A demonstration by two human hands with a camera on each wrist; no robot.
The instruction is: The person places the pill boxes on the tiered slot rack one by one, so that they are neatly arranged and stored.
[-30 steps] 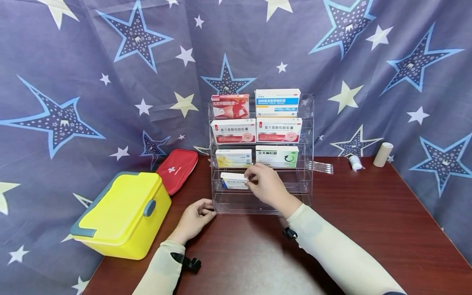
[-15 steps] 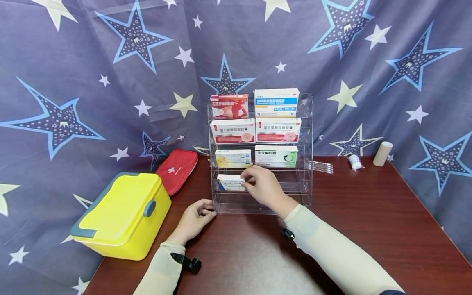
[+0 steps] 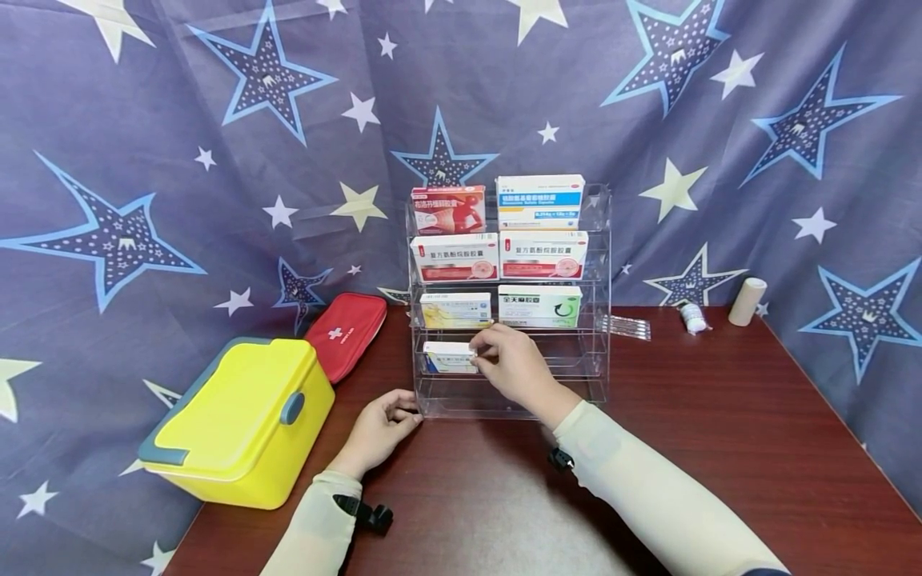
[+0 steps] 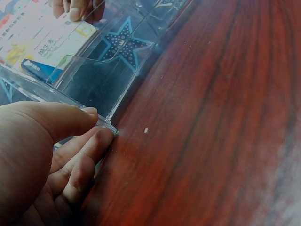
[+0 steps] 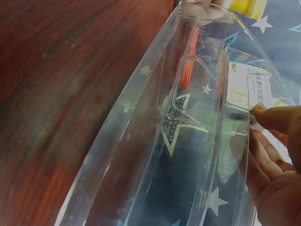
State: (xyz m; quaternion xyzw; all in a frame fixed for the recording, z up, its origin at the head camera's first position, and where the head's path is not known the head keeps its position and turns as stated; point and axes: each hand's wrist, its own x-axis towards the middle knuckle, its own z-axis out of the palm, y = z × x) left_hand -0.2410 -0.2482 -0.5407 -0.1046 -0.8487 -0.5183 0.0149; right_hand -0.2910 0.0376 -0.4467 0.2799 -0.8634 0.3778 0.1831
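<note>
A clear tiered display rack [image 3: 511, 408] stands on the table with medicine boxes on its shelves. My right hand [image 3: 515, 362] pinches the right end of a small white and blue medicine box [image 3: 448, 358], which sits in the left part of the second shelf from the bottom. In the right wrist view, the thumb and fingers of the right hand [image 5: 277, 150] are at the end of that medicine box [image 5: 242, 87]. My left hand [image 3: 379, 428] holds the rack's lower left corner. The left wrist view has thumb and fingers of the left hand [image 4: 56, 146] around that clear edge.
Upper shelves carry several boxes, among them a green and white box [image 3: 539, 306] and a red box [image 3: 448, 210]. Left of the rack are a yellow lidded case [image 3: 238, 408] and a red first-aid pouch [image 3: 349, 332]. Swab packs [image 3: 628, 326] and two rolls, one beige [image 3: 749, 302], lie right.
My right hand has moved slightly left and down with the white and blue box, which now sits lower and straighter in its shelf. The left hand stays at the rack's corner.
</note>
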